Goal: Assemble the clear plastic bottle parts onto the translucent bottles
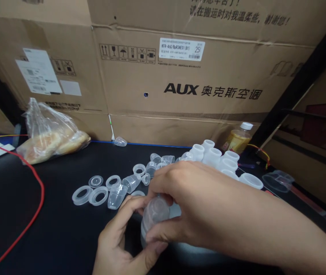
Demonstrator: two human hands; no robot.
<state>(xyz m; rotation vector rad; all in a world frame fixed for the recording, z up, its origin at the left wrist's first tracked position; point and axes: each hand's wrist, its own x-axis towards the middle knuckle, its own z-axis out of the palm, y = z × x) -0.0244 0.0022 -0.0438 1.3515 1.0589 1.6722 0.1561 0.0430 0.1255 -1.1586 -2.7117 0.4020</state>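
Both hands meet low in the middle over a black table [51, 229]. My left hand [119, 240] grips a small translucent plastic bottle [153, 217] from below. My right hand [185, 206] covers the bottle's top, with fingers and thumb pinched around its clear cap. Just beyond the hands lie several translucent rings [98, 195], clear caps [117, 196] and small cups [151, 168]. Behind my right hand stands a cluster of white bottle necks [217, 156].
Large cardboard boxes [180, 88] wall off the back. A plastic bag with bread [48, 139] lies at the back left, a red cable [38, 191] curves across the left, a capped bottle of yellow liquid [239, 139] stands at the back right, a clear lid [277, 180] further right.
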